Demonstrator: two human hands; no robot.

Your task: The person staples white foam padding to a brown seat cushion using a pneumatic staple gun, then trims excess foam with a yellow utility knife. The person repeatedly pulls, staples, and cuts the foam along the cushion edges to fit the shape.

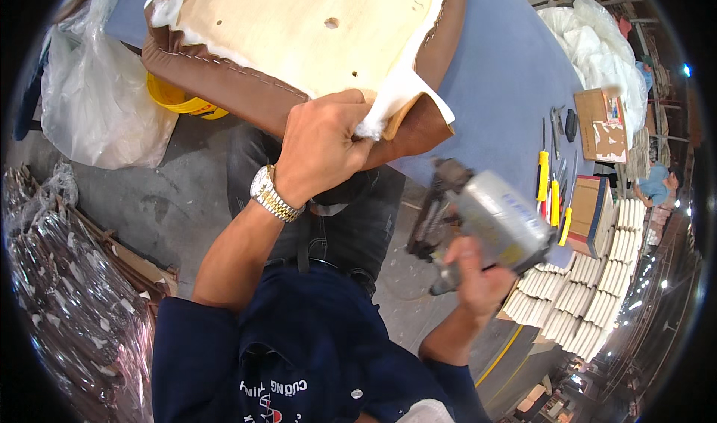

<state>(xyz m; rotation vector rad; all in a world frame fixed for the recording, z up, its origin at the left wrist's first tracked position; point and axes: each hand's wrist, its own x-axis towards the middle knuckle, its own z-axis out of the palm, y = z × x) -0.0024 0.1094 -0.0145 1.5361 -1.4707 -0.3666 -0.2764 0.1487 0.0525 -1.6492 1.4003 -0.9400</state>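
At the near edge of the blue table [493, 72] I'm looking at one plywood seat panel [299, 27] lying flat, pale and smooth, with two small holes I can count in its face. A brown leather cover [246, 87] wraps up around its rim, stitched along the seam, with white padding [399, 87] poking out in soft tufts. The left hand [321, 146] is pinched tight on that white padding at the panel's near corner, fingers curled closed around it, a metal watch [272, 195] on the wrist.

The right hand [478, 277] is wrapped around the grip of a staple gun [485, 225], a blocky grey and black tool held below the table edge, apart from the seat (it is blurred, so I can't read its nose clearly).

Over on the right of the table I count three yellow-handled tools [553, 195] lying side by side, plus two cardboard boxes [601, 124]. A white plastic bag [97, 87] slumps at left, and a yellow bucket [179, 102] sits half hidden under the seat. The panel's far end is cut off at the top.
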